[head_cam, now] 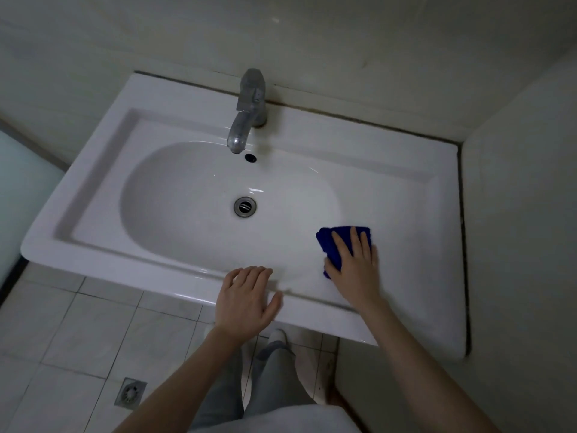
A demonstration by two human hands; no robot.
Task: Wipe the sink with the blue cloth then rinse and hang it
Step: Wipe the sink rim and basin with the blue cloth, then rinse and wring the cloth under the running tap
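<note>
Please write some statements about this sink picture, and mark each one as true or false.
1. The right hand presses the blue cloth flat on the ledge of the sink, to the right of the basin. True.
2. Water runs from the faucet. False: no stream shows below its spout.
3. The left hand also holds the blue cloth. False: it is at the sink's front rim and holds nothing.
4. The drain in the basin is uncovered. True.
</note>
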